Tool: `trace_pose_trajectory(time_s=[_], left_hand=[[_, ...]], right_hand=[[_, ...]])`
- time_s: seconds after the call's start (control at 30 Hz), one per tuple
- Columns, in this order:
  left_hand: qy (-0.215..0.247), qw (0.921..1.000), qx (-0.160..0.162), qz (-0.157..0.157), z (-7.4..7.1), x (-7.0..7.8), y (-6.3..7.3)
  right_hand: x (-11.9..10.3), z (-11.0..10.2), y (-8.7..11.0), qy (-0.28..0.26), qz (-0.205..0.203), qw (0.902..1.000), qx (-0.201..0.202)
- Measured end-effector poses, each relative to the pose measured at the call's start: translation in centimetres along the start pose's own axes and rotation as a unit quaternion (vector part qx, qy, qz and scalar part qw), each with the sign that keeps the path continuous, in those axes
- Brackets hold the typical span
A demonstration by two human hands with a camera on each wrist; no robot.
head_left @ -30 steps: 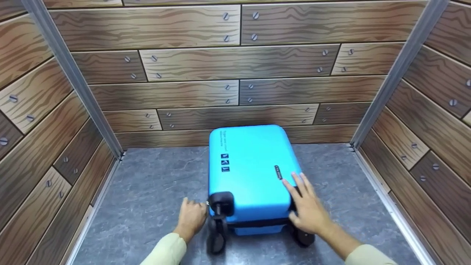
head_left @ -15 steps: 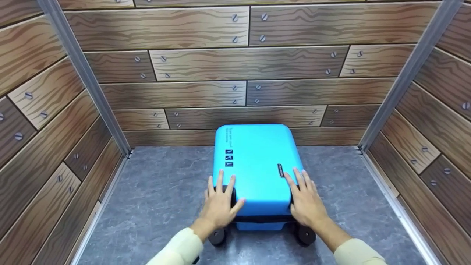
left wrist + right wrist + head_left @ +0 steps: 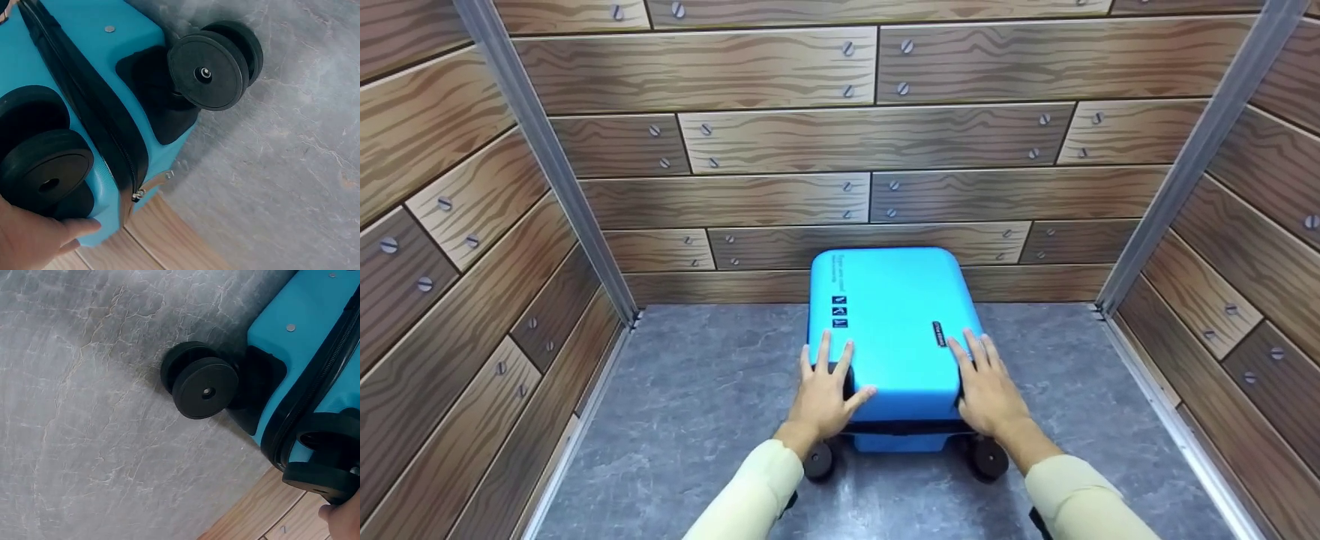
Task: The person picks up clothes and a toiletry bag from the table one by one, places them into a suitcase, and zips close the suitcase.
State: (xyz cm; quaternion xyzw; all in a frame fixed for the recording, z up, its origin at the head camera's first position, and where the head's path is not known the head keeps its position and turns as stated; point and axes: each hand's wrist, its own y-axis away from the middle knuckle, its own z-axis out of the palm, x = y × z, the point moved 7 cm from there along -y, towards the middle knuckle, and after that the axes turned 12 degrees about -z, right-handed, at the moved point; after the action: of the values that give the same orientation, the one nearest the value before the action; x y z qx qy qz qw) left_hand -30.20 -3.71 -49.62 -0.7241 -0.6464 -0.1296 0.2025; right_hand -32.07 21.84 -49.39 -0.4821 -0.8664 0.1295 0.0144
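Note:
A bright blue hard-shell suitcase (image 3: 892, 300) lies flat on the floor, its wheeled end towards me. My left hand (image 3: 819, 397) rests on its near left corner, fingers spread and straight. Over the near right corner lies my right hand (image 3: 990, 394), its fingers extended forward. Both hands partly cover the black corner wheel mounts. Black double wheels show close up in the left wrist view, one wheel (image 3: 205, 70) near the floor, and in the right wrist view, another wheel (image 3: 207, 388). A black zip band (image 3: 93, 101) runs around the suitcase's middle.
Grey marbled floor (image 3: 705, 390) surrounds the suitcase. Wood-plank-patterned walls stand at the back (image 3: 780, 199), left (image 3: 472, 300) and right (image 3: 1222, 262), with grey metal strips along the corners. The suitcase's far end is close to the back wall.
My left hand has come from beside the near left wheel, fingers curled, onto the near left corner with fingers spread. The suitcase has shifted slightly away from me, towards the back wall.

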Motion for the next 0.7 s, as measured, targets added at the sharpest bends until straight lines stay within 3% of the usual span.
trace_pose_trajectory(time_s=[0.23, 0.5, 0.63, 0.7], left_hand=[[-0.005, 1.0000, 0.003, -0.002, -0.3, -1.0, 0.4], [0.008, 0.9998, 0.018, 0.006, -1.2, -1.0, -0.1], [0.011, 0.9999, 0.001, 0.011, -1.5, -1.5, 0.0], [0.007, 0.9996, 0.014, 0.023, -2.7, -2.3, 0.6]], right_hand=[[-0.7, 0.9, -0.5, -0.015, 0.006, 0.9997, -0.016], [-0.7, 0.3, -1.3, -0.014, 0.001, 0.9999, -0.010], [-0.9, -0.8, -1.0, -0.083, -0.013, 0.9964, -0.013], [-0.5, -2.4, -0.3, -0.123, -0.027, 0.9920, -0.003]])
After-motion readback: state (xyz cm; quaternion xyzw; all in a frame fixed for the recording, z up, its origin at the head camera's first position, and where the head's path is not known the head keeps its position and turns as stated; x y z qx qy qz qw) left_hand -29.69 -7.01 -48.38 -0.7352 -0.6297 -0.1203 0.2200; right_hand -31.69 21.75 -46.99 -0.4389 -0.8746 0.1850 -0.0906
